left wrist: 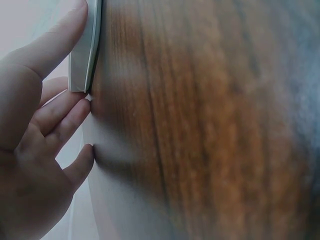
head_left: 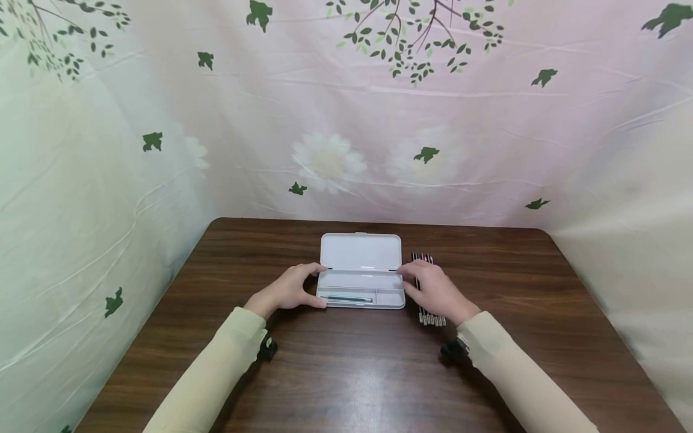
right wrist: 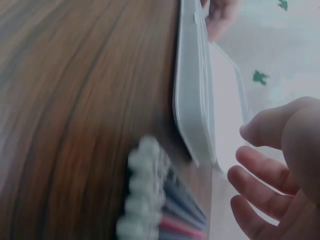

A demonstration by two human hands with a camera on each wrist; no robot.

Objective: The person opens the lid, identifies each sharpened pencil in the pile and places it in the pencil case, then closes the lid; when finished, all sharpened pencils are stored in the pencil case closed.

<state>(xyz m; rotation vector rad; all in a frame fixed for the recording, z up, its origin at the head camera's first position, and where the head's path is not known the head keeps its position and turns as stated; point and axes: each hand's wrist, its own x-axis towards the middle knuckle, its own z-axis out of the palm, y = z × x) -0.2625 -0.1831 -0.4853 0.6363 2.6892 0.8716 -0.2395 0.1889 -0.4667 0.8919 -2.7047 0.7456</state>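
A white pencil case (head_left: 363, 280) lies with its lid (head_left: 361, 251) raised away from me on the table. In its front compartment sits a teal pencil (head_left: 346, 299). My left hand (head_left: 292, 287) spans the case's left end, thumb at the front corner and fingers near the hinge; in the left wrist view the thumb lies against the case wall (left wrist: 81, 65). At the other end my right hand (head_left: 433, 287) has loosely bent fingers by the right edge, and the right wrist view shows the thumb and fingers spread. Several pens (head_left: 432, 319) lie partly hidden under it.
The dark wooden table (head_left: 346, 373) ends at a patterned cloth (head_left: 368, 120) behind, with cloth also along both sides. The pens lie in a row close to the case's right edge. A dark wrist camera (head_left: 267, 347) sits below each sleeve.
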